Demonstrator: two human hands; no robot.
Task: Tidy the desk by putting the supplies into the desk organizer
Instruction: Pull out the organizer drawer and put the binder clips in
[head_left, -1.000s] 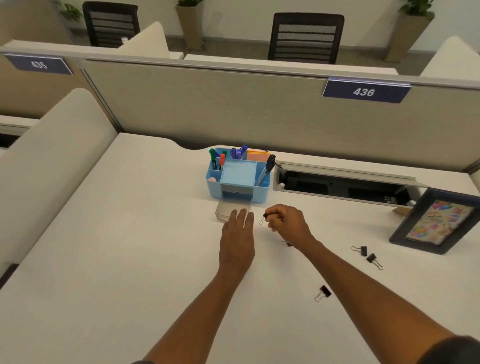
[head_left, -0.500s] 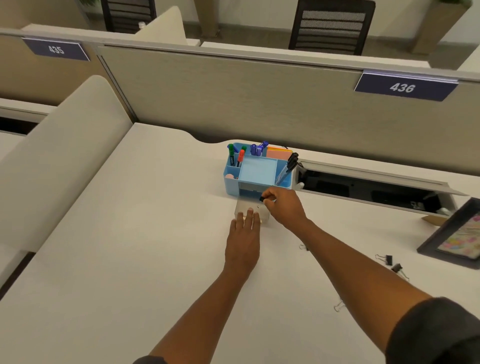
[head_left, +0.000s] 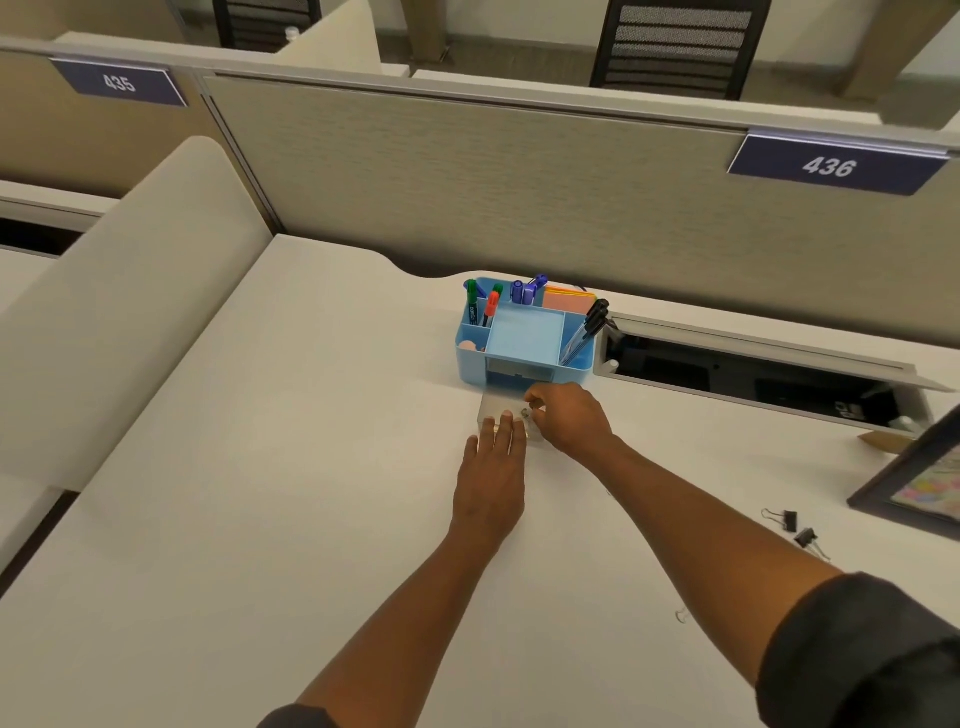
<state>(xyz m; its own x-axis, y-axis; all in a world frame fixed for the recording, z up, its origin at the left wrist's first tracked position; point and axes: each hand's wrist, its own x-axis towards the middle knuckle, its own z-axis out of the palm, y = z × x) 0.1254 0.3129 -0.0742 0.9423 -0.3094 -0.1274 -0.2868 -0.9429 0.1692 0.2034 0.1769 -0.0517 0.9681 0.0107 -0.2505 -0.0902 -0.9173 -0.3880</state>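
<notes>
A light blue desk organizer stands at the back of the desk with markers, pens and sticky notes in its compartments. Its clear drawer is pulled out toward me. My left hand lies flat with its fingertips on the drawer's front edge. Over the drawer, my right hand has its fingers curled, pinching a small binder clip low in it. Two black binder clips lie on the desk at the right. The wire of another clip peeks out beside my right forearm.
An open cable trough runs along the desk's back to the right of the organizer. A dark picture frame leans at the right edge. A beige partition closes off the back, and a curved divider closes off the left.
My right hand carried the binder clip from the desk's middle to the drawer and lowered it in. The left hand stayed on the drawer's front. The camera view shifted left.
</notes>
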